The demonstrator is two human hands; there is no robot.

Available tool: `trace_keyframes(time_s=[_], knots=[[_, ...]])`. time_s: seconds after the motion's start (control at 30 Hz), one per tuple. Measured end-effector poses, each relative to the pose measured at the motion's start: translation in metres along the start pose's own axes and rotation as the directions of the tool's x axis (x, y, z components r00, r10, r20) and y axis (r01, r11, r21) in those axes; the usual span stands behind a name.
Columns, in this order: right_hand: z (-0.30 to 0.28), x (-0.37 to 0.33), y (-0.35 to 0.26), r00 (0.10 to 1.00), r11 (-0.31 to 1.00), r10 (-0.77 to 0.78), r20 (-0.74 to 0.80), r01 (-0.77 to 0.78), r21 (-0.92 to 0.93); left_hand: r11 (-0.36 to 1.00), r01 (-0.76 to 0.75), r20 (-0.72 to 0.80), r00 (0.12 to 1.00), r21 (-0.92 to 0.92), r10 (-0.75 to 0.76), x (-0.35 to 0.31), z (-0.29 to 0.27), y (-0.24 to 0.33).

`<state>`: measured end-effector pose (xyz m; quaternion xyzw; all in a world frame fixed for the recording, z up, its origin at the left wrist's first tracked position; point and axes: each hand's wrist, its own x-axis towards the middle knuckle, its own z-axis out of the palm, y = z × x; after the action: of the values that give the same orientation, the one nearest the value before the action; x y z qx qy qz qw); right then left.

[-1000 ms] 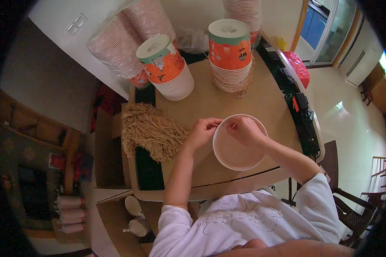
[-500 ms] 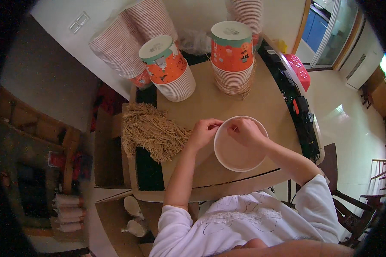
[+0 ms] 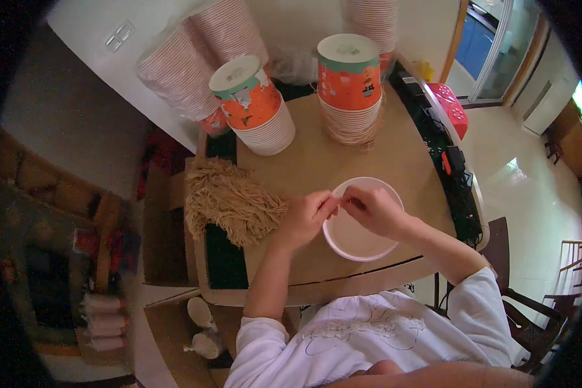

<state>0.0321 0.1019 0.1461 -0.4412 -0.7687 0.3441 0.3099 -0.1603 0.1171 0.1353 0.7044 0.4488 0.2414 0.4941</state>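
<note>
A round white tub [image 3: 361, 240] is set with its open side up near the near edge of the tabletop [image 3: 343, 282], right of the middle. At the left part of the tub's far rim, the left hand [image 3: 309, 218] and the right hand [image 3: 375, 211] are brought together, their fingertips meeting. The fingers of both hands are closed in a pinch; whether anything fine is gripped between them cannot be told.

Toward the left edge, a bundle of tan strands [image 3: 236, 202] is spread partly over a dark green strip [image 3: 226, 268] and partly over a brown sheet [image 3: 304, 158]. Farther back, two nested stacks of upturned orange and green tubs are placed, the left stack [image 3: 251, 108] and the right stack [image 3: 349, 85]; tan strands are seen around the latter's base. Plastic-wrapped stacks [image 3: 181, 74] are stood at the far left corner. Black devices and cables [image 3: 458, 158] are laid along the right edge, beyond which a red stool [image 3: 449, 108] is seen.
</note>
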Motion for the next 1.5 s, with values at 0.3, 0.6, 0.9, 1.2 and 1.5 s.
trace_keyframes(time_s=[0.3,0.6,0.9,1.2,1.5], knots=[[-0.005,0.002,-0.005,0.998,0.992,0.055,0.009,-0.056,0.112,0.982,-0.109,-0.110,0.990,-0.157,0.092,0.003,0.004,0.004],[-0.002,0.004,-0.002,0.997,0.978,0.078,-0.014,-0.074,0.195,0.970,-0.130,-0.179,0.979,-0.207,0.093,0.003,0.001,-0.002],[0.005,0.008,0.019,0.985,0.941,0.163,0.055,-0.172,0.292,0.985,-0.100,-0.231,0.971,-0.138,0.066,0.003,0.004,0.001],[0.006,0.011,0.022,0.964,0.884,0.234,0.123,-0.264,0.386,0.986,-0.160,-0.294,0.945,-0.043,0.141,0.007,0.007,-0.004],[0.016,0.011,0.030,0.798,0.621,0.566,0.207,-0.578,0.530,0.981,-0.194,-0.331,0.927,-0.019,0.177,0.039,-0.003,-0.046]])
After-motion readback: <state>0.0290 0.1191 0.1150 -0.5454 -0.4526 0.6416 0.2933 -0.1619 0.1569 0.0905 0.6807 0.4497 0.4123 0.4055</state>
